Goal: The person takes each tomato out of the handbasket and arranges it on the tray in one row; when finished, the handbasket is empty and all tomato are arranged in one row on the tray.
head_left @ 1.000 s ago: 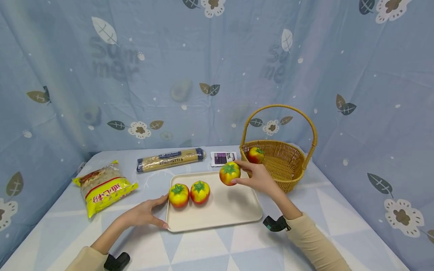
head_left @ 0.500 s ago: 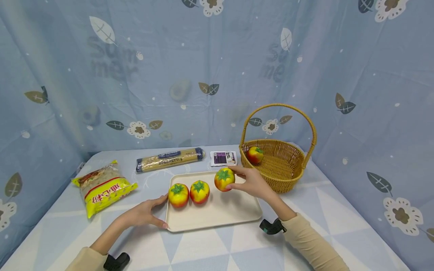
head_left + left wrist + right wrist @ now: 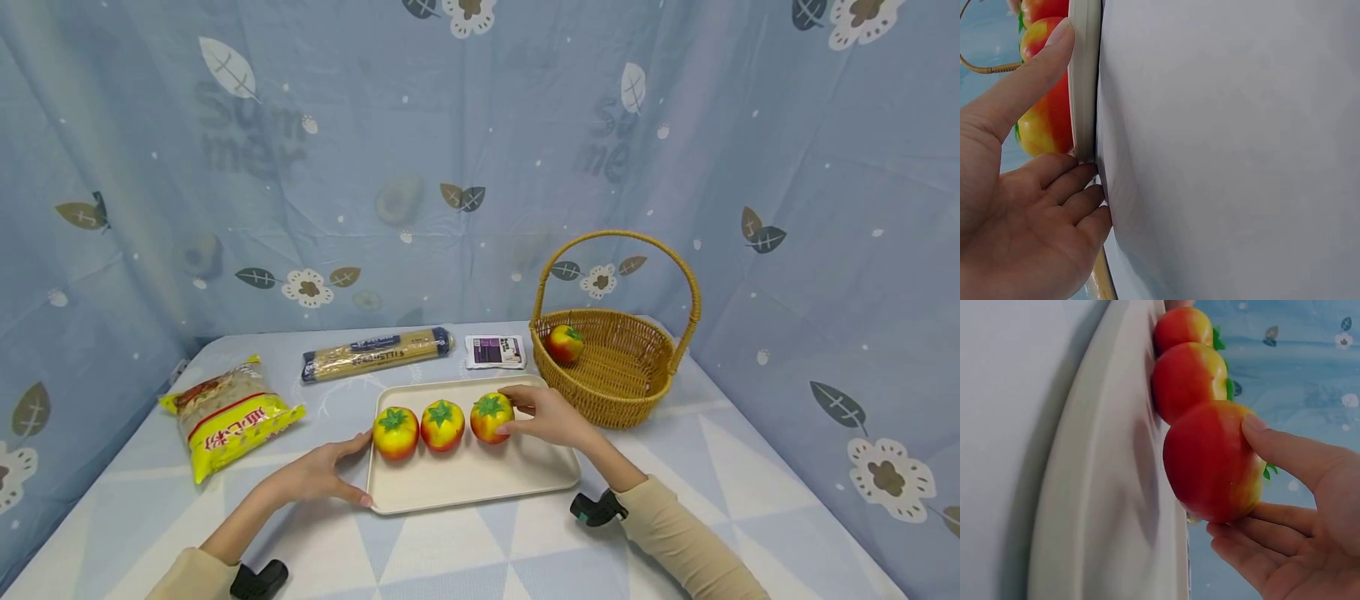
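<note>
Compared with the two preceding head views, the right hand point(image 3: 551, 417) has travelled left and lower over the tray point(image 3: 480, 479), bringing the held fruit point(image 3: 487, 419) from above the far right part to the right end of a row. That hand is parted only as far as the fruit's width, pinching it between thumb and fingertips, and has hold of nothing else. The held fruit, red and yellow with green leaves uppermost, is just right of the middle fruit point(image 3: 442, 426), a narrow gap between them; the left fruit point(image 3: 395, 433) lies near the tray's left edge, and neither of these two has shifted on the tray. The right wrist view shows a shadow on the tray close by the held fruit (whether its base touches, cannot tell). The left hand point(image 3: 318, 475) is unchanged: thumb and relaxed fingers spread wide, touching the tray's left side, nothing in its grasp. Judgement: this transfer looks nearly complete, release not yet done; another fruit point(image 3: 564, 343) sits in the basket point(image 3: 615, 367) on the desk point(image 3: 450, 554), so three of the four visible are at the tray, counting the pinched one
</note>
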The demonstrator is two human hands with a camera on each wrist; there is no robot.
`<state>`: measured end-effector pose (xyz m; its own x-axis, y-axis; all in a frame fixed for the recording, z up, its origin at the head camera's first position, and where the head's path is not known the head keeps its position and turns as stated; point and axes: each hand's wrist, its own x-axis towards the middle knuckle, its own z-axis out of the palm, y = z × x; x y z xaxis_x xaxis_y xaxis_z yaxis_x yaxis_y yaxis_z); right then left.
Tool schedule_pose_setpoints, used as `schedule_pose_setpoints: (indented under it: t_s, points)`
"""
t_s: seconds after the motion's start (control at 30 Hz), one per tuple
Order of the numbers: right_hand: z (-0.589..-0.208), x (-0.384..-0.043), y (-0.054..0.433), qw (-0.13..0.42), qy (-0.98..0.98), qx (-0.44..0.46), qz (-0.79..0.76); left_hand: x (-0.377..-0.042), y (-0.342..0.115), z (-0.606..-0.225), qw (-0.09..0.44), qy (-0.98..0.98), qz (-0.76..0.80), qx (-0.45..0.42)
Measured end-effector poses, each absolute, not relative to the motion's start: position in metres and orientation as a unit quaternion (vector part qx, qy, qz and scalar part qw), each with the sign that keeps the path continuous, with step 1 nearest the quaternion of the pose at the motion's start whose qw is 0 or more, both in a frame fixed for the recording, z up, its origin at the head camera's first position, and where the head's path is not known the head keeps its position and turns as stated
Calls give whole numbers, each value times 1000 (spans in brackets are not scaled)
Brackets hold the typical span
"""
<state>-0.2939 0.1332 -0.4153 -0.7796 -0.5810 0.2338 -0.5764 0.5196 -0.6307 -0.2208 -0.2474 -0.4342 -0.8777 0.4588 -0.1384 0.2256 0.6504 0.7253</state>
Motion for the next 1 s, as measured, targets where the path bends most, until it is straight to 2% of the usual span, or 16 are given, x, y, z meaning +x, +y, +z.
schedule_pose_setpoints:
  t_s: [0.43,1.0]
  points:
    - [-426,-297,129,52,857,-332,-390,-222,-248,-435,155,898,370,182]
    - [-428,-295,128,57,852,-336,-398,-220,-247,-435,153,900,364,184]
